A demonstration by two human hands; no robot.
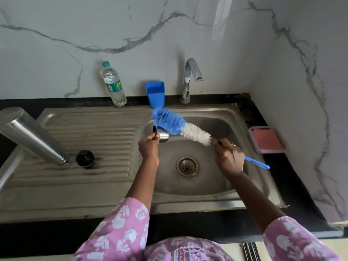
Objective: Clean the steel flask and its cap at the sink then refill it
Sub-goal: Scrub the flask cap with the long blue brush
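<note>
Left grip [148, 147] was curled round the small steel cup-shaped cap [164, 138], held over the back-left part of the steel sink basin [197, 201]. Right grip [228, 157] was wrapped tight on the long blue-and-white bottle brush [180, 127], just below the white bristles. The brush's long axis ran from the blue handle at front-right up to the blue bristle tip at back-left. The cap sat up and left of the right grip, touching the blue bristles from underneath, so I reckon the scrubbing was all down to the right wrist, which was cocked inward. The tall steel flask [32, 136] leaned mouth-down on the ribbed drainboard [94, 132] toward the table's left edge, with a round black stopper [85, 158] just beside it.
</note>
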